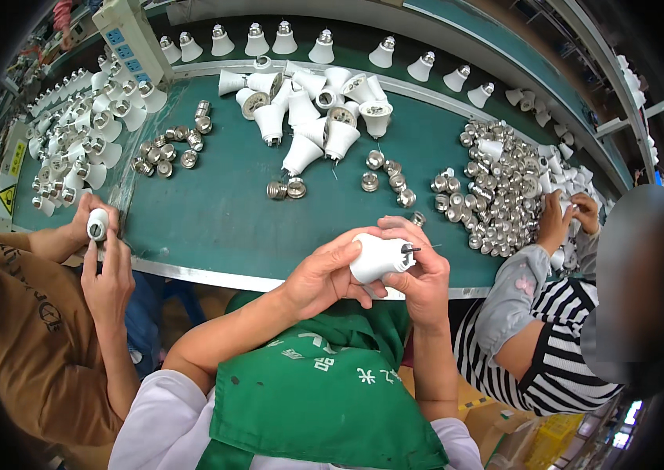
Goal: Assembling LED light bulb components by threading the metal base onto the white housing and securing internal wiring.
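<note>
A white plastic bulb housing [373, 259] lies on its side between my hands, above the table's near edge. My left hand [322, 270] is closed around its wide end, thumb on top. At the narrow end, my right hand [424, 276] grips it with thumb and fingers, and a thin dark wire [426, 249] sticks out there. Just beyond my right fingers sits a metal screw cap [418, 218]. Farther off lies a heap of white bulb housings [308, 133], some with wires showing. Loose screw caps [285, 189] rest in front of that heap.
A co-worker's hands [102, 243] at left hold a white housing; another co-worker's hands [563, 215] work at right beside a big pile of metal caps [496, 196]. Capped housings [255, 41] line the back ledge. A power strip [124, 43] stands at the back left.
</note>
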A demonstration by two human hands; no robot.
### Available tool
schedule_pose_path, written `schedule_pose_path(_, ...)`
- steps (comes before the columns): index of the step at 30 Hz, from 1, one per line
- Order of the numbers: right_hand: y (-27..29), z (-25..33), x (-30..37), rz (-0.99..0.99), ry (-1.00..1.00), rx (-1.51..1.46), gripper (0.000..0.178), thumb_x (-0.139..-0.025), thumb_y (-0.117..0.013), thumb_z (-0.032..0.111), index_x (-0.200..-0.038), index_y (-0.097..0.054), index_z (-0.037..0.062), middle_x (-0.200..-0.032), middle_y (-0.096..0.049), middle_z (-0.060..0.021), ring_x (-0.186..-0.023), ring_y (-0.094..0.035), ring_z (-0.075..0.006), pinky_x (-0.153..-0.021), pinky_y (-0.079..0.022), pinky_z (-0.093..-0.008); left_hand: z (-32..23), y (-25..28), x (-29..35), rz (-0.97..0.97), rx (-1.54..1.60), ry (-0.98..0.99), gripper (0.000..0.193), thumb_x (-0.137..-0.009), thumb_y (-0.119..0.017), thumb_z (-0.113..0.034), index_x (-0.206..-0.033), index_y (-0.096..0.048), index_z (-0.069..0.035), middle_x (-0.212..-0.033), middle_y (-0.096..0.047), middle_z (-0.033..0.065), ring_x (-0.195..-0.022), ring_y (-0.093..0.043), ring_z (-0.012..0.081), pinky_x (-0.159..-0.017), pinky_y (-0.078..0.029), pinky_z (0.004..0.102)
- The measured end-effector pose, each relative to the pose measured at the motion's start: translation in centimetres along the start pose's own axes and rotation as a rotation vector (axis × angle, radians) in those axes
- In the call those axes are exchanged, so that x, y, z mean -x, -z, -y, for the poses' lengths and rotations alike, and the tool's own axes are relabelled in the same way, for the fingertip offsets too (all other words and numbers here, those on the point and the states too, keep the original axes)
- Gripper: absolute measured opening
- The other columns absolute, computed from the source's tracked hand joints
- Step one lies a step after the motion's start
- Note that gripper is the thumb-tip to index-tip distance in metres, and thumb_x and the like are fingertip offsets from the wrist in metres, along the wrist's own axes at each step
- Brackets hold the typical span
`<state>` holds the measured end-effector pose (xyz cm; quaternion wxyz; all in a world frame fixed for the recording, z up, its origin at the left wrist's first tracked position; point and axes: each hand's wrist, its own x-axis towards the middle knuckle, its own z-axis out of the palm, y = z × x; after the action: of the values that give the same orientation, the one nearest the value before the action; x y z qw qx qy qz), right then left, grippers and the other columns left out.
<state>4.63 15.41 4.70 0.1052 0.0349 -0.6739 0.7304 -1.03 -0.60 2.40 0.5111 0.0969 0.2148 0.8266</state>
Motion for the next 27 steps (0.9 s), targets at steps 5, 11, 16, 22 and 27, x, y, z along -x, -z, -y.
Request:
schedule_pose_path(5,0.4,0.4,2.1,-0.271,0.184,0.235,0.038,-0.067,-0.069,0.005,-0.102,-0.058,-0.0033,-0.106,-0.056,-0.0133,-0.098,-0.051,-0.0227,-0.084,-0.040,-0.0325,0.2,-1.1,0.5,-0.114,-0.077,-0.116,0.046,-0.082,-0.060,-0.014,-0.122,-0.039,-0.007,-0.113,-0.050,0.0111,-0.092,-0.059,0.0236,-0.074,-0.052,0.0326)
schedule_pose_path(11,0.0,2.4,3.5,-0.308,0.229,0.427,0.014,-0.073,-0.065,0.009,-0.081,-0.063,-0.0018,-0.075,-0.058,-0.0079,-0.072,-0.050,-0.0176,-0.067,-0.038,-0.0284,0.4,-1.4,0.6,-0.103,-0.198,-0.157,0.046,-0.076,-0.065,-0.010,-0.117,-0.046,-0.006,-0.112,-0.050,0.0072,-0.102,-0.052,0.0172,-0.078,-0.051,0.0321)
schedule_pose_path(16,0.3,2.6,3.6,-0.240,0.156,0.523,0.009,-0.074,-0.063,0.007,-0.078,-0.064,-0.0009,-0.070,-0.058,-0.0060,-0.065,-0.048,-0.0149,-0.061,-0.035,-0.0271,0.9,-1.1,0.8,-0.116,-0.309,-0.192,0.048,-0.076,-0.066,-0.012,-0.119,-0.045,-0.004,-0.111,-0.051,0.0084,-0.100,-0.053,0.0168,-0.076,-0.052,0.0312)
schedule_pose_path(22,1.8,2.7,3.5,-0.064,-0.209,0.067,0.017,-0.069,-0.067,0.002,-0.086,-0.067,-0.0018,-0.068,-0.059,-0.0031,-0.064,-0.046,-0.0104,-0.058,-0.033,-0.0227,0.6,-0.1,1.3,-0.113,-0.127,-0.002,0.050,-0.079,-0.063,-0.012,-0.123,-0.041,-0.005,-0.113,-0.050,0.0114,-0.092,-0.058,0.0212,-0.073,-0.053,0.0324)
schedule_pose_path(27,1.2,2.9,3.5,-0.092,-0.139,0.222,0.015,-0.066,-0.069,0.000,-0.081,-0.066,-0.0018,-0.067,-0.058,-0.0041,-0.063,-0.045,-0.0110,-0.058,-0.034,-0.0239,1.2,-0.1,1.2,-0.103,-0.051,0.014,0.048,-0.080,-0.063,-0.013,-0.121,-0.041,-0.005,-0.113,-0.050,0.0115,-0.091,-0.058,0.0216,-0.075,-0.052,0.0330)
